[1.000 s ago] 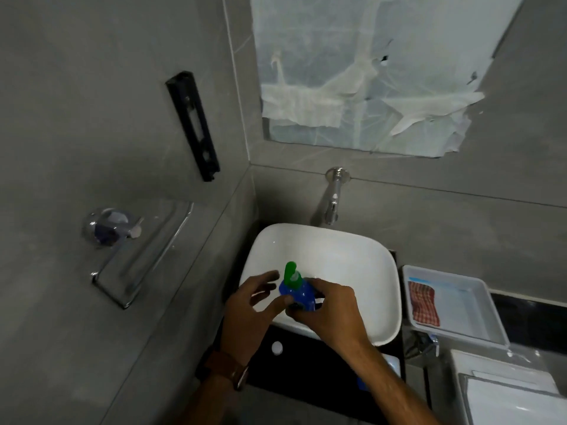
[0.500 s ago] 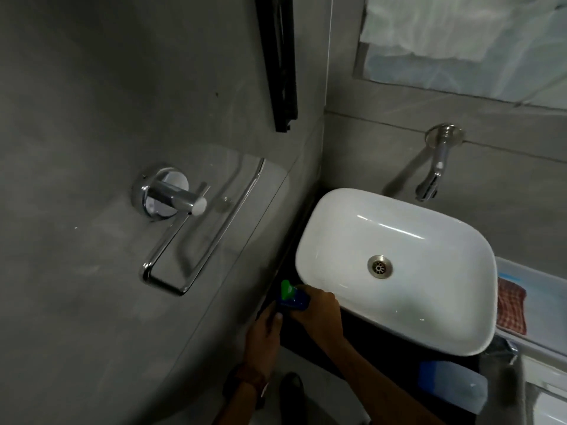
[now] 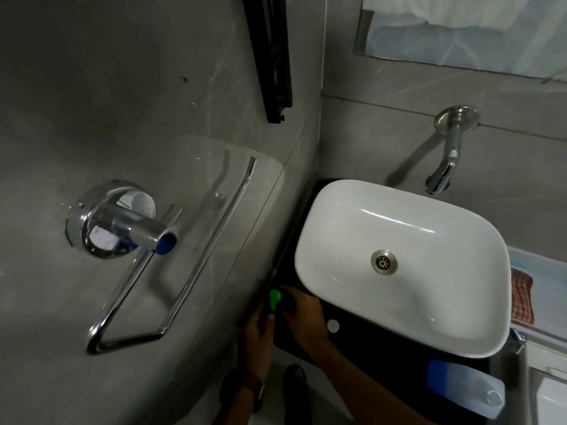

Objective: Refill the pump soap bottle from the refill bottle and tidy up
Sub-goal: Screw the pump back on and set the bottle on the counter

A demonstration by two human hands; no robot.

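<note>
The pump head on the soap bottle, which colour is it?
Bright green. The pump head shows between both hands in the head view, the only view here.

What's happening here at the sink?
A person is handling a pump soap bottle with a green pump at the dark counter's left corner, beside the white basin. The right hand grips it; the left hand is close beside it. A refill bottle lies on the counter's near edge.
</note>
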